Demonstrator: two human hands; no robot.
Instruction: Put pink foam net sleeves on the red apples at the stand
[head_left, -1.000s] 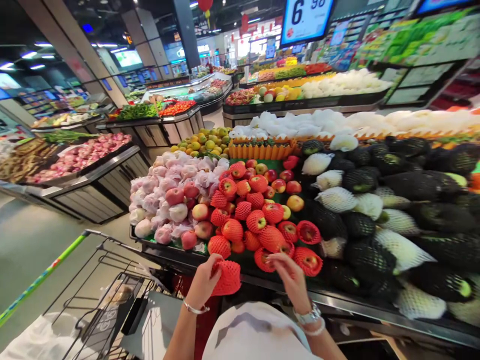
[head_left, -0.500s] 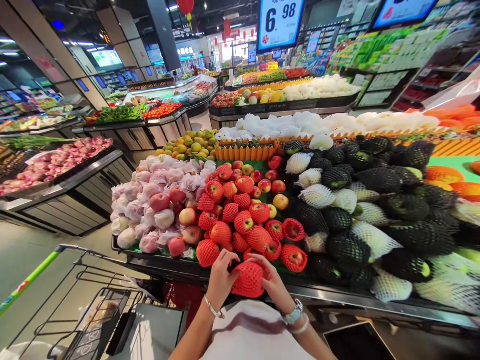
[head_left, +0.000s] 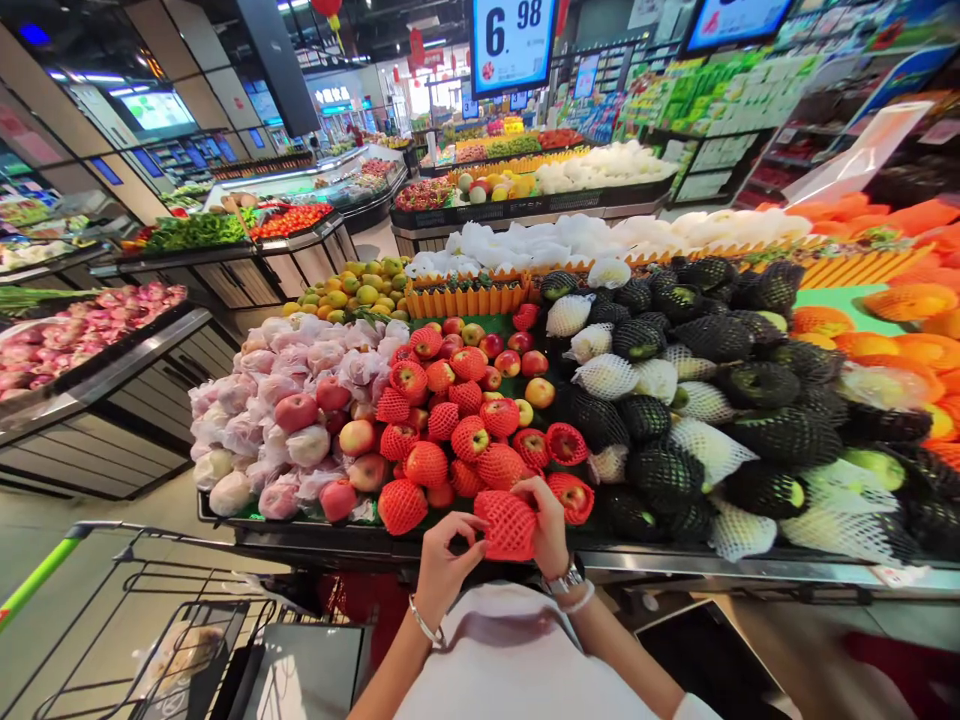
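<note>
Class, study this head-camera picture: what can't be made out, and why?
- Head view: what the red foam-mesh sleeve contains, if anything; its netting and the right hand hide the inside.
- Head view: small print on the blue-and-white rectangular price screen; too small.
- Head view: the far end of the long, bright green cart handle; the left edge cuts it off.

Supermarket hall with a pale floor (head_left: 41,515), a panelled display stand (head_left: 112,420) at left, and a beige pillar (head_left: 166,75) beneath a dark ceiling (head_left: 202,35). A glowing price screen (head_left: 512,50) reading 6.98 hangs ahead; packed shelves (head_left: 705,95) stand beyond, to the right.
</note>
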